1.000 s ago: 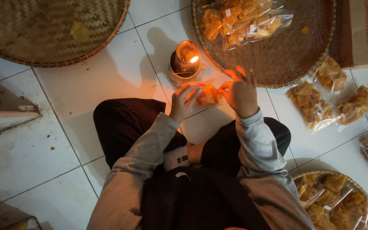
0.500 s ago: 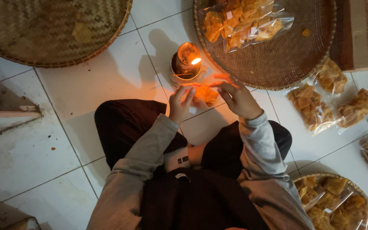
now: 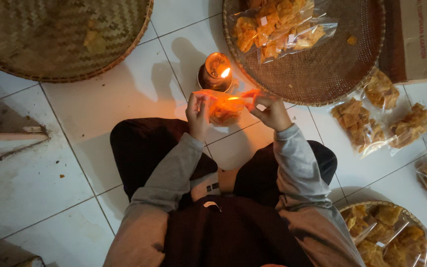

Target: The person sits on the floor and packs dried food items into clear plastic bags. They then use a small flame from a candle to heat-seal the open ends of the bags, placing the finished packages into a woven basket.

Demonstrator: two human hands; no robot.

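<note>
Head view, looking straight down at a seated person on a white tiled floor (image 3: 124, 99). Largest items first: a woven round tray (image 3: 50, 39) lies at the far left of the floor, nearly bare; a second woven tray (image 3: 342, 64) lies at the far right and carries sealed clear packets of fried snacks (image 3: 277, 24). More loose snack packets (image 3: 362, 123) lie on the tiles along the right edge, beside a cardboard box (image 3: 416, 39). A basket of packets (image 3: 391, 237) sits at the near right corner.

Between the two trays, just beyond the hands, stands a small oil lamp (image 3: 216, 71) with its flame lit.

Held item: a small plastic snack bag (image 3: 223, 106), lifted off the floor, long axis running left to right, its top edge turned toward the flame and just short of it. Left hand (image 3: 197, 116) pinches the bag's left end; right hand (image 3: 270, 110) pinches the right end, fingers closed on the plastic. Lamp lies directly ahead of the bag, slightly closer to the left hand.
</note>
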